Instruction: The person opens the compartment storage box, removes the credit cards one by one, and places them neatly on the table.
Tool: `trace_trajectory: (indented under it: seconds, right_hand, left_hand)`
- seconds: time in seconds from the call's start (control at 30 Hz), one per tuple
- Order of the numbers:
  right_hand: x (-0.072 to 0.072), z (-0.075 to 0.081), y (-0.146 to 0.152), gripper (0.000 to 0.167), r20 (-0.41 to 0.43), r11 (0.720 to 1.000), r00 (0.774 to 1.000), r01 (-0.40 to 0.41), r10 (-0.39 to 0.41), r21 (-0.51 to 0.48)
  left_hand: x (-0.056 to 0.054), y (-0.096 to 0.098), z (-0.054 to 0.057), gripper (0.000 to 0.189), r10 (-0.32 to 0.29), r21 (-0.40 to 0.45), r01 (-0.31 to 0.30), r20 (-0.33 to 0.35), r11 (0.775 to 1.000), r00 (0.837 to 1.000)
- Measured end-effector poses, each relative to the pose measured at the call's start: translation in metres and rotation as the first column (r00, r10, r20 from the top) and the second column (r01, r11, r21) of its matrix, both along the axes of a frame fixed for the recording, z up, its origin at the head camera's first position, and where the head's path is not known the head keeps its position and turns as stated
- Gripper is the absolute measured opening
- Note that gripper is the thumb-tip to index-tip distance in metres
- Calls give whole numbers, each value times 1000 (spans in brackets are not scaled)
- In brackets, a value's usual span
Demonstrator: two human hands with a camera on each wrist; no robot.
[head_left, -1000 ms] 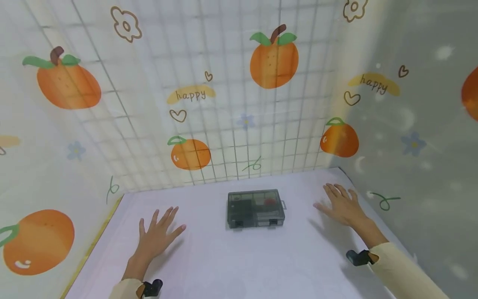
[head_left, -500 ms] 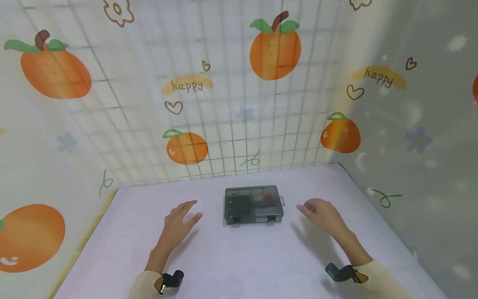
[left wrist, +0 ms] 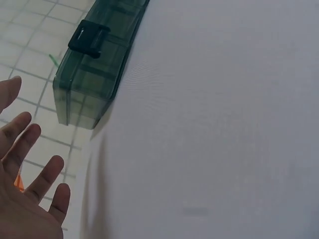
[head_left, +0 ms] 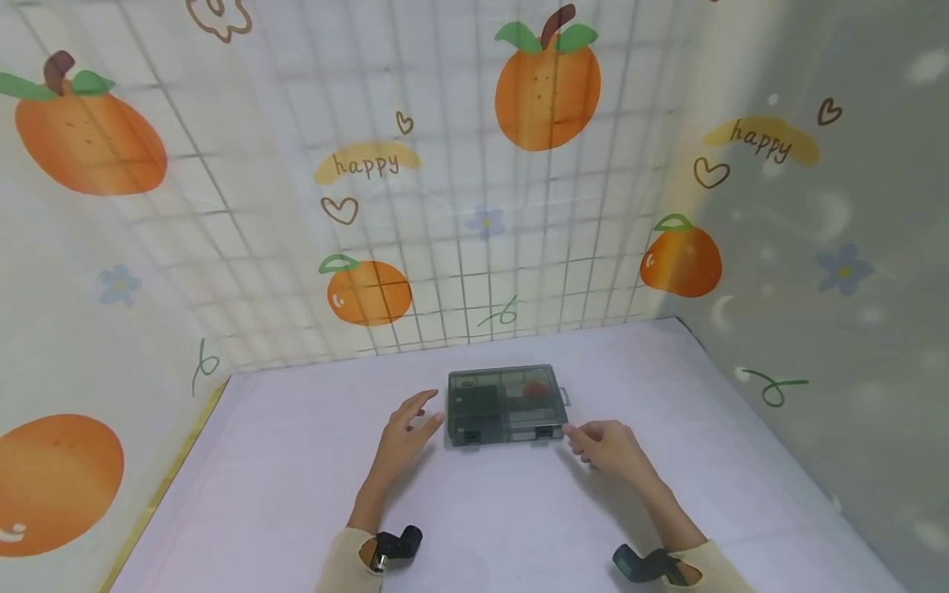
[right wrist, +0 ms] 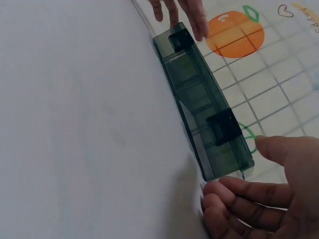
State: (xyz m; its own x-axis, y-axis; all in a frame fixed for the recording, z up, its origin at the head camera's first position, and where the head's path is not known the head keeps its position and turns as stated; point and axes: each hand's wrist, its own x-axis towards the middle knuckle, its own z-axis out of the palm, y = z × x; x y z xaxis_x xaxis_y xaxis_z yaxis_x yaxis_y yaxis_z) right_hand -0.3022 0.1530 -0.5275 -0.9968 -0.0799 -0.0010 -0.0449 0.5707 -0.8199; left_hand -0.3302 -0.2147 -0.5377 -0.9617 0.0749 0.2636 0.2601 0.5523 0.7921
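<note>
A dark green see-through plastic compartment box (head_left: 478, 403) lies flat on the white tabletop, lid down, two dark latches along its front side. Something red shows through its right half. My left hand (head_left: 400, 445) is beside the box's left end, fingers spread and holding nothing; a gap to the box shows in the left wrist view. At the right front corner is my right hand (head_left: 619, 451), its thumb and loosely bent fingers right at the box's end. In the right wrist view the thumb (right wrist: 276, 149) and fingers lie on either side of that corner, without a grip.
A pale curtain with printed oranges (head_left: 549, 99) hangs behind the table and along both sides, a wire grid showing through it at the back. The white tabletop (head_left: 504, 519) extends in front of the box. A small loop (head_left: 566, 397) projects from the box's right end.
Both hands have moved inward from the sides to the box's two ends. The right fingers have bent from a spread pose. The box stays in its place as the head view tilts slightly.
</note>
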Motion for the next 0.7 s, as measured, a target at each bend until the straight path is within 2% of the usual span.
trace_trajectory:
  seconds: [0.2,0.4,0.5,0.7]
  right_hand:
    - [-3,-8,-11,42,48,989,999,9,-2,-148]
    - [-6,-11,-19,46,60,985,996,75,-67,-153]
    - [-7,-10,-23,50,59,984,995,86,-78,-158]
    - [-9,-13,-26,56,78,979,994,88,-75,-185]
  left_hand:
    - [-2,6,-11,55,-46,13,47,-26,999,999]
    - [-4,12,-18,53,-137,43,138,-23,989,990]
    - [-6,15,-19,49,-147,26,148,-49,989,988]
    - [-7,18,-23,45,-126,34,130,-89,991,988]
